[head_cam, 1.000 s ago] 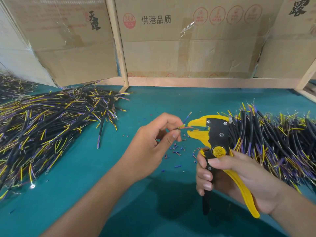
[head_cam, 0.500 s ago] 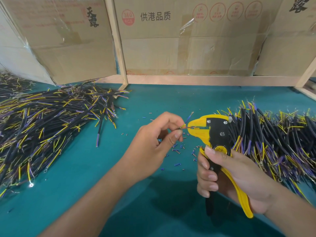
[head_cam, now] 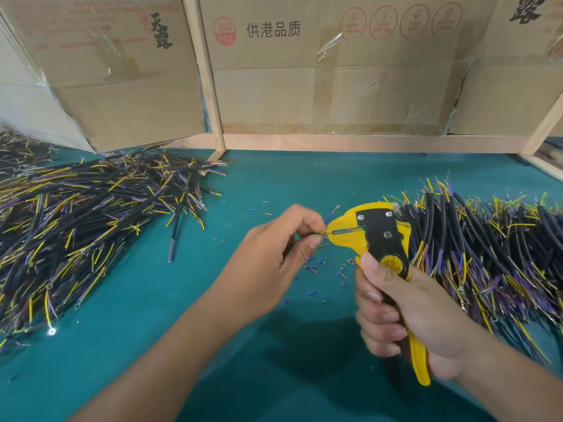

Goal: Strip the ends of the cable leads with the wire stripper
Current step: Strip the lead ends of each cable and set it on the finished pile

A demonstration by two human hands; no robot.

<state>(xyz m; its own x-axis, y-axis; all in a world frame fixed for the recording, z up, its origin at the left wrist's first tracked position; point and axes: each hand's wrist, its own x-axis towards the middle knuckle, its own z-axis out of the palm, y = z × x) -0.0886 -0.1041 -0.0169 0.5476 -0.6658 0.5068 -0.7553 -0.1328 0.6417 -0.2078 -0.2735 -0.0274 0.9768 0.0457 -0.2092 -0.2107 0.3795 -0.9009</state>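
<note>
My right hand [head_cam: 408, 318] grips the handles of a yellow and black wire stripper [head_cam: 380, 239], squeezed together, its jaws pointing left. My left hand [head_cam: 274, 257] pinches a cable's thin leads [head_cam: 320, 233] between thumb and forefinger; one lead end sits in the stripper's jaws, and a blue lead sticks up beside them. Most of that cable is hidden in my palm. A large pile of black cables [head_cam: 76, 226] with yellow and purple leads lies on the left, and another pile [head_cam: 487, 248] lies on the right behind the stripper.
Small snippets of stripped insulation [head_cam: 316, 269] are scattered on the green table [head_cam: 152, 330] under my hands. Cardboard boxes [head_cam: 320, 71] and a wooden frame [head_cam: 304, 143] close off the back of the table. One cable [head_cam: 173, 236] lies apart from the left pile.
My right hand has squeezed the stripper handles closer together. The lead end has gone further into the jaws, and both hands have shifted slightly upward.
</note>
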